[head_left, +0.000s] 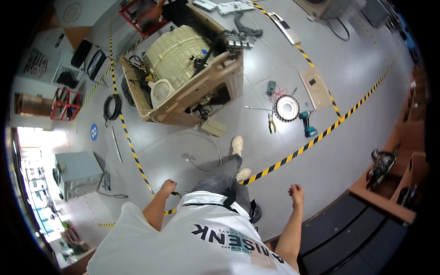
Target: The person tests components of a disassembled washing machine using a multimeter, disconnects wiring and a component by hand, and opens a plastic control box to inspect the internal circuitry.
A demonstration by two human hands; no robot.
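My left hand (pixel 168 187) hangs beside my hip, loosely closed with nothing seen in it. On the other side, my right hand (pixel 296 192) is held away from my body, its fingers loosely bent and apart, and holds nothing. Neither hand touches anything. Ahead of my feet lies an opened washing machine (pixel 215 85) with a tan cabinet and a cream plastic tub (pixel 176 52). Right of it on the floor are a round motor part (pixel 287 108), a teal cordless drill (pixel 308 123), pliers (pixel 272 123) and a multimeter (pixel 271 87) with red leads.
Yellow-black tape (pixel 293 156) crosses the grey floor. A tan panel (pixel 315 89) lies beyond the drill. Brown wooden bins (pixel 389 183) with parts stand at the right. At the left are a grey appliance (pixel 79 174) and a coiled black hose (pixel 112 107).
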